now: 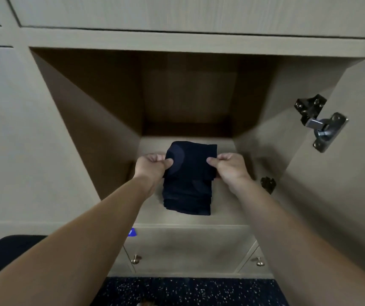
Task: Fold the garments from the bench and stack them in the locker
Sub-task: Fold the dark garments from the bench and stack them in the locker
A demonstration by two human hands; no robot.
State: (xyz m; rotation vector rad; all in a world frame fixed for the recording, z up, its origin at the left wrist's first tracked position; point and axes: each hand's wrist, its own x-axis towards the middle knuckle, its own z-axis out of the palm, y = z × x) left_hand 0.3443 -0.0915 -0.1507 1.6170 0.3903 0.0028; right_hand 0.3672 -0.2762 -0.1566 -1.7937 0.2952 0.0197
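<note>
Gripping: left hand (pixel 152 166) and right hand (pixel 230 167) each pinch one side edge of the folded dark garment (pixel 188 180), thumb on top, fingers curled under; neither hand is spread.
Garment place: centre of frame, inside the open locker (pixel 225 208), over its floor; near end lies close to the front lip. Can't tell if it rests flat or is held slightly up.
Key relation: garment sits between the two hands, long axis running bottom to top of frame, front to back into the locker. Both pinches are on the far half, so the near half trails toward the bottom. Hands level, neither nearer.
Step (judged): placing; next move probably lowers and lets go, far end leading.
Around: locker door at right of frame with metal hinge (pixel 319 123); knob (pixel 135 259) on the unit below; dark shape (pixel 7 257) lower left, unclear what.
Writing: blue tag (pixel 133 232) lower centre, too blurred to read; no brand visible on garment.
</note>
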